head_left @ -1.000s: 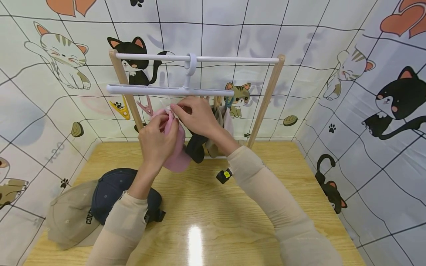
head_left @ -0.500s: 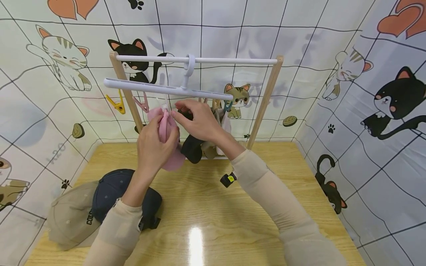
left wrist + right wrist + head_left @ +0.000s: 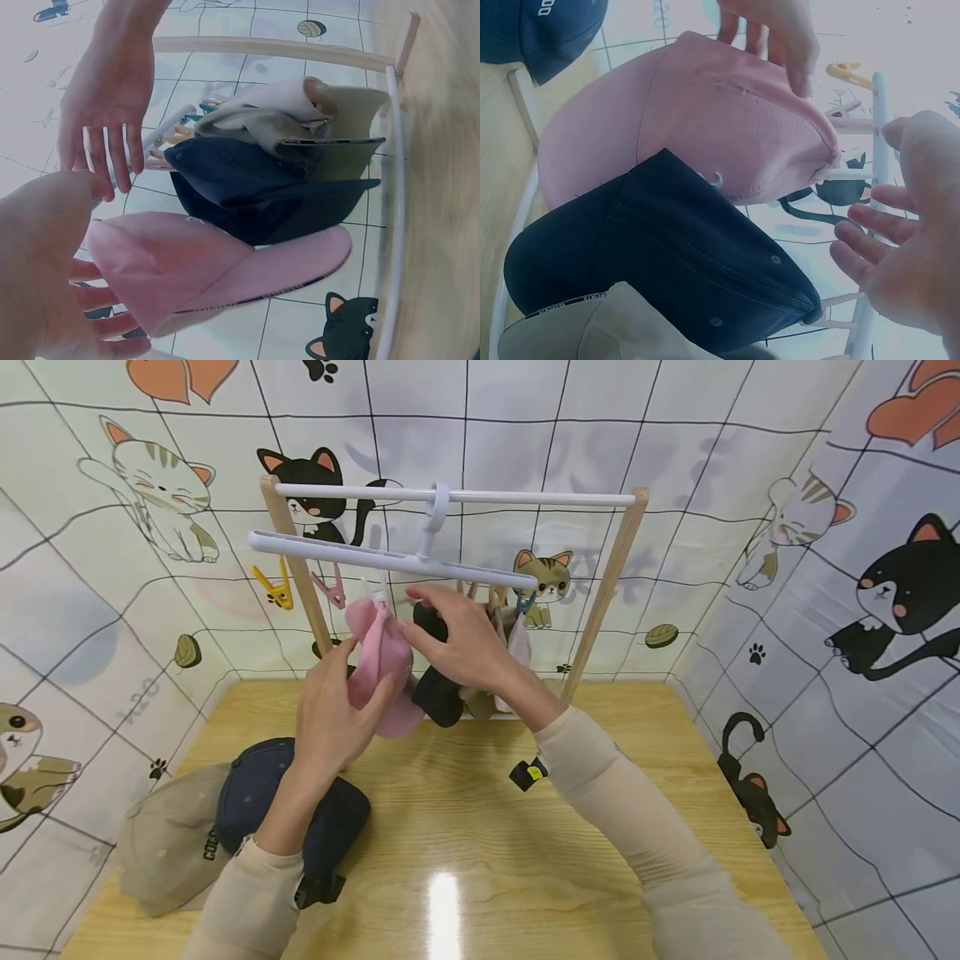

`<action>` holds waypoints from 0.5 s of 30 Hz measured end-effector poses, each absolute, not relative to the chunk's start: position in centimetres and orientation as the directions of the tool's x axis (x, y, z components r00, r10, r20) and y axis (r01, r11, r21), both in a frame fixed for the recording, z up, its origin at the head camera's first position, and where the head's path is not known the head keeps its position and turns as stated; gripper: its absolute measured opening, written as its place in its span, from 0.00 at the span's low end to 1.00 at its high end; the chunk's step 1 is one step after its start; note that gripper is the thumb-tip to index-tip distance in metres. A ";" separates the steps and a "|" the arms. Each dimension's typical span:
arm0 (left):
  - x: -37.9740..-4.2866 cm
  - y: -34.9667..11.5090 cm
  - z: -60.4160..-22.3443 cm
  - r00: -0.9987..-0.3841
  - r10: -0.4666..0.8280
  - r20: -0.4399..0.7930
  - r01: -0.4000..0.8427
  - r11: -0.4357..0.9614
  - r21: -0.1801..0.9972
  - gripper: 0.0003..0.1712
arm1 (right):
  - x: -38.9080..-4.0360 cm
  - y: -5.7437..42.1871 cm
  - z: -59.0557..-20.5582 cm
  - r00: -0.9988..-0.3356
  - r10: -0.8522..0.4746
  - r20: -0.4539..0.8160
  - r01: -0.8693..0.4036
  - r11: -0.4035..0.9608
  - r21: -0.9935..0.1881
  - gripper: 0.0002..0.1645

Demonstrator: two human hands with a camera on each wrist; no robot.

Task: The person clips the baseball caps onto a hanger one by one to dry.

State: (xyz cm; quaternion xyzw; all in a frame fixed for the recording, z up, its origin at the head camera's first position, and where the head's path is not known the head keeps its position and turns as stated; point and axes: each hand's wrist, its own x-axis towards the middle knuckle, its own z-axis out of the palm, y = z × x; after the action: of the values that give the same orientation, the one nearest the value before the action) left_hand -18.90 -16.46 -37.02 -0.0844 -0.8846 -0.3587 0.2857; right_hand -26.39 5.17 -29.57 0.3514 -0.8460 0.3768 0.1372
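Observation:
A pink cap (image 3: 386, 681) hangs from a white clip (image 3: 380, 597) under a pale hanger (image 3: 420, 562), its brim pointing down. My left hand (image 3: 330, 718) is at the cap's lower left, fingers spread and loosely bent beside the fabric. To the cap's right, my right hand (image 3: 465, 647) holds nothing; in the right wrist view its fingers are loosely extended, apart from the cap. A dark navy cap (image 3: 667, 255) hangs directly beside the pink one, with a beige cap (image 3: 585, 326) beyond it. The right hand partly covers these in the head view.
The hanger hooks over the white bar (image 3: 540, 499) of a rack with wooden posts (image 3: 607, 589). A yellow clip (image 3: 275, 587) and a pink clip (image 3: 330, 587) dangle on its left. Navy (image 3: 258, 785) and beige (image 3: 172, 843) caps lie on the wooden table (image 3: 525, 868) at left.
The fingers of both hands have let go of the pink cap's gathered top. The left hand has moved down and left, and the cap hangs from the clip. The hanger has tilted lower on the right.

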 end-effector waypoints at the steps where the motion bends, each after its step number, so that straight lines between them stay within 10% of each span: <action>1: -18.7 -16.6 -37.2 -0.831 -0.053 0.553 0.344 0.734 0.586 0.43 | -26.3 5.2 -29.6 -0.711 -0.492 0.502 -0.702 0.469 -0.535 0.35; 15: -16.1 -19.4 -38.6 -0.873 -0.073 0.482 0.256 0.773 0.581 0.43 | -25.5 5.3 -30.1 -0.664 -0.488 0.567 -0.748 0.428 -0.508 0.33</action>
State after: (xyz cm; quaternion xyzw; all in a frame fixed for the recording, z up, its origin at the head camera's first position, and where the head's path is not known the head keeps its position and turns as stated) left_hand -16.08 -19.39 -38.56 -0.0503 -0.9087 -0.3331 0.2466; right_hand -25.53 5.33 -30.12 0.3732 -0.8277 0.3831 0.1697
